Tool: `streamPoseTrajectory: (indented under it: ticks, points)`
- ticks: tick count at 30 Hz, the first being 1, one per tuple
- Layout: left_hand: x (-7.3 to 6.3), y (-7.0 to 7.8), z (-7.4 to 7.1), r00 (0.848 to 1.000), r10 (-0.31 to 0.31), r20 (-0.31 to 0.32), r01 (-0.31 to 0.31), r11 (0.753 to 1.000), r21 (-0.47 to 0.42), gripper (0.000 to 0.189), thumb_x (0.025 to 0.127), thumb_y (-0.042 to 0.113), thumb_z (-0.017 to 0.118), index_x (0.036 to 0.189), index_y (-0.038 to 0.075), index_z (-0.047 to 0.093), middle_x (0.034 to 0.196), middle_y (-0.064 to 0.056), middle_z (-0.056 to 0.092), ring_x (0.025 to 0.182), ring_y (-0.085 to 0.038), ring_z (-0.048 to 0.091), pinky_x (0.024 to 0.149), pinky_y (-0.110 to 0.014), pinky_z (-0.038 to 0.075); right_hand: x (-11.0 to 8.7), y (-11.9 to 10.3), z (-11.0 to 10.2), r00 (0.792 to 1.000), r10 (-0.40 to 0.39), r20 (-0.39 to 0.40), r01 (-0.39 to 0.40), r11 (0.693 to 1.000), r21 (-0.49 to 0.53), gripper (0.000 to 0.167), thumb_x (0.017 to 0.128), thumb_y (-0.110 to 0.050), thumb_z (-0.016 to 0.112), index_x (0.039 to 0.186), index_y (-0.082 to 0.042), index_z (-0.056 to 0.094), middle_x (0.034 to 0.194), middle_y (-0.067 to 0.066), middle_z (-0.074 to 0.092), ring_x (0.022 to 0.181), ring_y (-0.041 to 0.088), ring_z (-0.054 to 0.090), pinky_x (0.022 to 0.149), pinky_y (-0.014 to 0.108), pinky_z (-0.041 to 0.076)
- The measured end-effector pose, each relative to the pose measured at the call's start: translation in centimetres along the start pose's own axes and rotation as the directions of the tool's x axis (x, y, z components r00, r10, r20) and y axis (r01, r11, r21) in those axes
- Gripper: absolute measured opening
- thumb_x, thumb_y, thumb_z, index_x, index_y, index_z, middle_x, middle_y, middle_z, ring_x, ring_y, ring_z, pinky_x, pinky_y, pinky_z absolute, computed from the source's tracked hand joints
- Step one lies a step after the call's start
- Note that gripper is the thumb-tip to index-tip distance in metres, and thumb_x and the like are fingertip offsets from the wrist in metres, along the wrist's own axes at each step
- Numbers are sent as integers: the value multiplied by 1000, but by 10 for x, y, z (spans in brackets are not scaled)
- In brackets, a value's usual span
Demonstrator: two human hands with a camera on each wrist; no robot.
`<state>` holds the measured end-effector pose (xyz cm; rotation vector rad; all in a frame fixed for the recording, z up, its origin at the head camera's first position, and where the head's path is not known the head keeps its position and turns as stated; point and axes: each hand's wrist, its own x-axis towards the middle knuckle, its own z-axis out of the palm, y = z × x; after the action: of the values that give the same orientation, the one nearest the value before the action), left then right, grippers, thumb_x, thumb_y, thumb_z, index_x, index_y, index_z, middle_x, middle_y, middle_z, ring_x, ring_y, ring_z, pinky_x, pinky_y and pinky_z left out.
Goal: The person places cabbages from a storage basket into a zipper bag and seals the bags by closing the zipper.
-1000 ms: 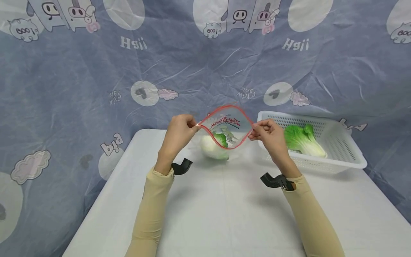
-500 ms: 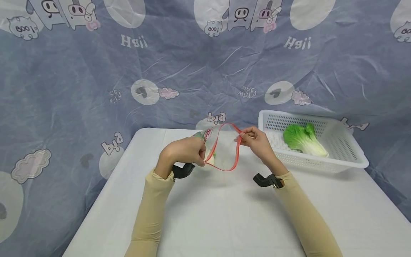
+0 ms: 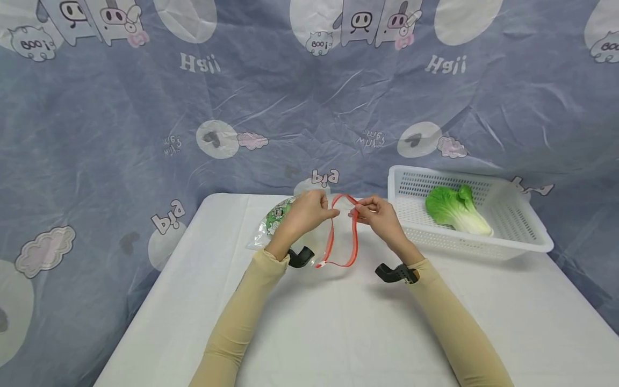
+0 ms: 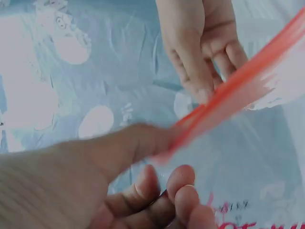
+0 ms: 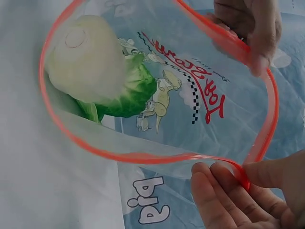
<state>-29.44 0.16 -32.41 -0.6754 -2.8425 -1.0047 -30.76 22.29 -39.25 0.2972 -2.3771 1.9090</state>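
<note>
A clear zip bag (image 3: pixel 271 226) with a red rim and printed cartoon lies to the left, its mouth held wide and facing right. My right hand (image 3: pixel 379 217) pinches the rim between thumb and fingers at the mouth's right side. On the far side of the mouth, my left hand (image 3: pixel 307 209) has its thumb over the red rim and curled fingers behind the film. Through the mouth, the right wrist view shows a Chinese cabbage (image 5: pixel 90 62), pale base toward me; I cannot tell whether it lies inside the bag or behind the film. The left wrist view is blurred.
A white perforated basket (image 3: pixel 474 246) stands at the back right, holding another green leafy cabbage (image 3: pixel 456 209). A white cloth (image 3: pixel 338 328) covers the table. A blue-grey patterned curtain (image 3: pixel 309 102) hangs right behind the table's far edge.
The bag mouth has turned from facing me to facing right. My left hand dropped along the rim, then rose to the rim's upper part. My right hand moved left and slightly down, still pinching.
</note>
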Motion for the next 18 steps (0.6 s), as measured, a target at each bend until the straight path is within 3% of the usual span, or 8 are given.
streamPoseTrajectory:
  ticks: [6, 11, 15, 18]
  points:
    - [2, 0, 2, 995, 36, -88, -51, 983, -177, 15, 82, 5, 71, 82, 6, 57, 72, -3, 58, 60, -13, 54, 54, -21, 43, 1, 2, -4, 999, -2, -33, 1, 999, -41, 34, 97, -21, 60, 118, 5, 55, 112, 27, 62, 98, 25, 70, 81, 27, 58]
    - [4, -2, 4, 997, 28, -70, -51, 937, -346, 13, 83, 3, 71, 84, 3, 59, 72, -9, 63, 58, -16, 64, 55, -23, 54, 1, 0, -8, 999, 7, -41, -13, 990, -141, 33, 96, -25, 62, 116, 1, 59, 112, 23, 63, 100, 27, 68, 79, 26, 58]
    - [6, -3, 5, 999, 15, -48, -33, 919, -392, 12, 84, 5, 72, 84, 3, 61, 73, -10, 68, 58, -17, 67, 56, -27, 56, 1, -6, -20, 998, 56, -33, -62, 962, -265, 34, 96, -28, 61, 118, -2, 61, 113, 19, 64, 102, 32, 68, 77, 24, 58]
    - [6, -4, 6, 999, 5, -32, -17, 914, -405, 11, 84, 7, 72, 85, 4, 62, 74, -10, 69, 59, -17, 67, 56, -28, 56, -2, -14, -39, 997, 60, -57, -76, 934, -350, 35, 97, -28, 60, 119, -1, 60, 113, 21, 64, 95, 26, 70, 73, 20, 58]
